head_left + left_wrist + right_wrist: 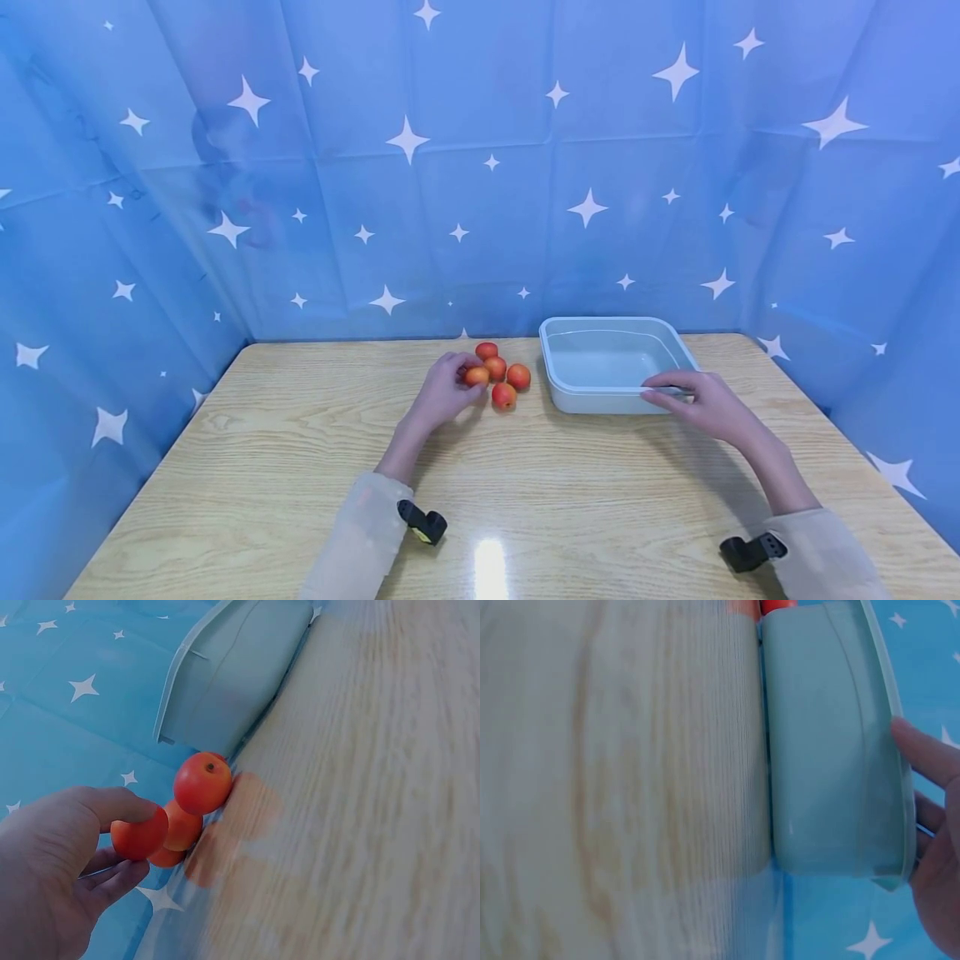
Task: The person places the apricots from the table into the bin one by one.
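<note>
My left hand [442, 390] pinches a small red-orange apple [139, 834] between thumb and fingers, at the left side of a small cluster. Several more such apples lie close by, among them a front one [504, 396] and one toward the basin [518, 376]. In the left wrist view, an apple with a dark stem hollow [202, 783] sits just beyond the held one. To the right stands a pale blue plastic basin [600, 402], upright. My right hand [701, 402] grips its rim near the front right corner, thumb on the outer wall [817, 750] and fingers reaching inside.
The wooden table [300, 467] carries all of this, with the apples and basin toward its back edge. Directly behind hangs a blue curtain [480, 275] with white stars, which also runs along both sides. Each sleeve bears a black wrist camera [423, 523].
</note>
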`<move>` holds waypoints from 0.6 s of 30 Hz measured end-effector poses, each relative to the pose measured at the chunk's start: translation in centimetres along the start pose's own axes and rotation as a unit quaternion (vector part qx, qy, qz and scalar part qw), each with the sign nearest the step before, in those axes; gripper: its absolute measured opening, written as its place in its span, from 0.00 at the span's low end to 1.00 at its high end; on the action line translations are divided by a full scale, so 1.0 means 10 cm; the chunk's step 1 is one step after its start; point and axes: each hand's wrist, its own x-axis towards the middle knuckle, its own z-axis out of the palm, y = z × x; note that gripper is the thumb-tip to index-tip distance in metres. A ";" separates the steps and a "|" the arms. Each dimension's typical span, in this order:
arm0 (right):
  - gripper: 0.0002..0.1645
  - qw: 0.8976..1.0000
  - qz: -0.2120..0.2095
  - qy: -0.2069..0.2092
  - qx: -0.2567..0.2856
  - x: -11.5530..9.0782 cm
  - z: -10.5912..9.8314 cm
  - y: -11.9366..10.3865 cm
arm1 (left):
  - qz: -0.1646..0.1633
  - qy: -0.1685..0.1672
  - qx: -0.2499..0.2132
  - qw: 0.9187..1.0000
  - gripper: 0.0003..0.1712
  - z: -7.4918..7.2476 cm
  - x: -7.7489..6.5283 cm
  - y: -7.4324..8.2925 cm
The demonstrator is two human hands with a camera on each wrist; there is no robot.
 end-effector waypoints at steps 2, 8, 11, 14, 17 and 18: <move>0.12 1.000 0.001 -0.001 0.000 0.00 0.00 0.00 | 0.000 0.002 -0.003 1.000 0.16 0.00 0.00 0.02; 0.12 1.000 0.000 0.000 -0.001 0.00 0.00 0.01 | -0.007 0.005 -0.025 1.000 0.21 0.01 0.01 0.12; 0.12 1.000 -0.001 0.002 -0.002 0.01 0.00 0.01 | -0.005 0.009 -0.035 0.999 0.24 0.01 0.02 0.17; 0.12 1.000 -0.001 0.002 -0.003 0.01 0.00 0.02 | 0.005 0.015 -0.042 0.999 0.25 0.01 0.03 0.21; 0.12 1.000 -0.002 0.003 -0.003 0.01 0.01 0.02 | 0.019 0.022 -0.043 0.999 0.23 0.02 0.04 0.23; 0.11 1.000 -0.003 0.003 -0.002 0.01 0.01 0.01 | 0.023 0.025 -0.042 0.999 0.22 0.02 0.04 0.24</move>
